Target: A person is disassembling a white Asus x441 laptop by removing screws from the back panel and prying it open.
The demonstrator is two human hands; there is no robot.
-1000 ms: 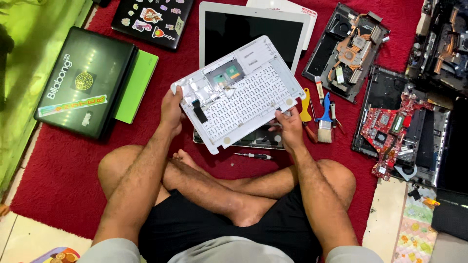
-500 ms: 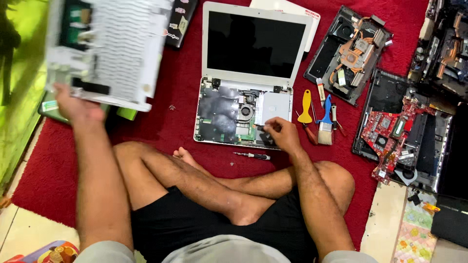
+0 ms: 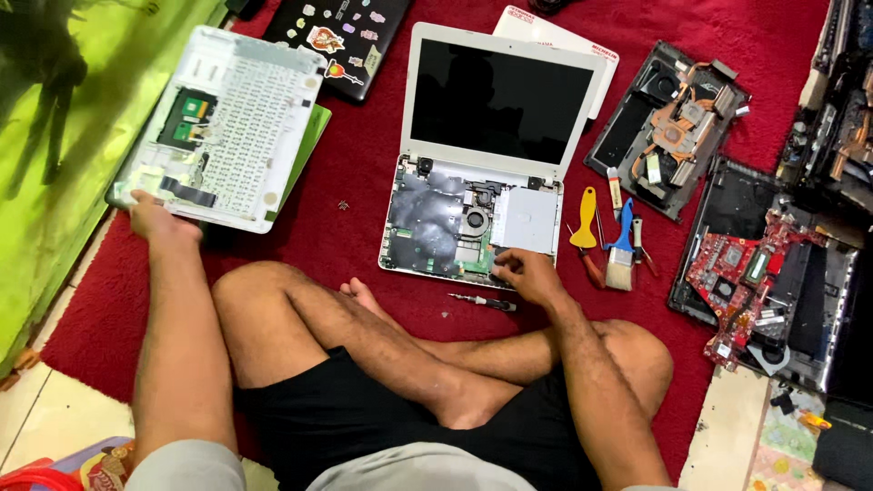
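Note:
My left hand (image 3: 156,218) grips the near edge of a white laptop keyboard cover (image 3: 223,123), turned underside up and resting on a stack of closed laptops at the left. An opened white laptop (image 3: 482,195) lies on the red carpet in front of me, its dark screen upright and its fan and board exposed. My right hand (image 3: 527,273) rests on the near right corner of that open base, fingers curled on the board. A small screwdriver (image 3: 486,302) lies just below the laptop by my right hand.
Right of the laptop lie a yellow pry tool (image 3: 585,218), a blue brush (image 3: 622,245) and a red screwdriver. Dismantled laptop shells with a copper heatsink (image 3: 677,123) and a red board (image 3: 750,282) fill the right. A stickered black laptop (image 3: 350,36) sits behind. A green mat (image 3: 55,136) borders the left.
My left hand has carried the keyboard cover off the laptop and set it down on the stack at the left. My right hand dropped onto the exposed base.

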